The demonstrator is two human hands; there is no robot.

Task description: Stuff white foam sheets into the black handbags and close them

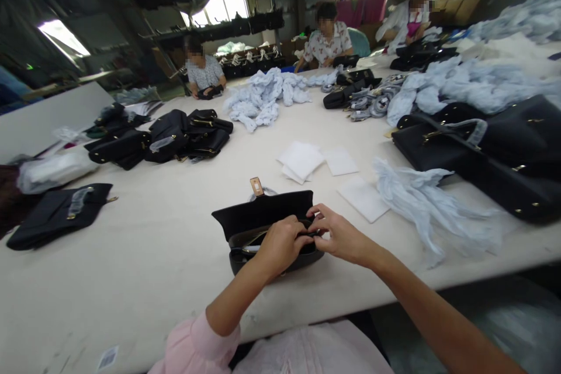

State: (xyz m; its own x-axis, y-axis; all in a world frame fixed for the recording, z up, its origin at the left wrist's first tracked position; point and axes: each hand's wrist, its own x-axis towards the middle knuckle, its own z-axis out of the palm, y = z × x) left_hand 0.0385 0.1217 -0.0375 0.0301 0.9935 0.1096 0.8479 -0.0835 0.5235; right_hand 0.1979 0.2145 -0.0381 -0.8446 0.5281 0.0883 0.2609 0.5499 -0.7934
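A small black handbag (259,217) lies on the white table (175,257) right in front of me, its flap thrown back and a tan tab sticking up behind it. My left hand (280,245) is curled over the bag's open mouth, fingers closed on its inner edge. My right hand (336,232) pinches the same edge from the right, fingertips meeting the left hand's. What the fingers grip inside is hidden.
Crumpled pale blue paper (421,198) and white sheets (302,160) lie to the right and beyond. Large black bags (491,152) sit at right, more black bags (175,134) at left and a flat one (56,213) near left. Three other people sit at the table's far side.
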